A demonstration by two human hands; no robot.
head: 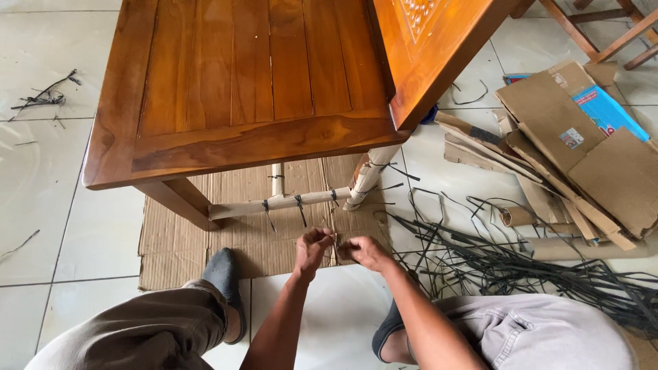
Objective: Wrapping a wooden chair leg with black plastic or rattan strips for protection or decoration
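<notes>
My left hand (313, 248) and my right hand (363, 252) are close together low in the middle of the head view, both pinching a thin black strap (336, 241) between the fingertips. Just beyond them a brown wooden chair (247, 82) stands on a corrugated cardboard sheet (171, 240). Its lower rail (281, 203) and one leg (367, 177) are wrapped in pale paper and tied with black straps. Both my knees and a dark-socked foot (223, 274) frame the hands.
A tangled heap of black plastic straps (507, 264) lies on the white tiled floor at the right. Flattened cardboard boxes (582, 157) and a blue packet (606, 113) are stacked beyond it. Loose strap scraps (44, 97) lie far left. Other wooden furniture legs (603, 31) show top right.
</notes>
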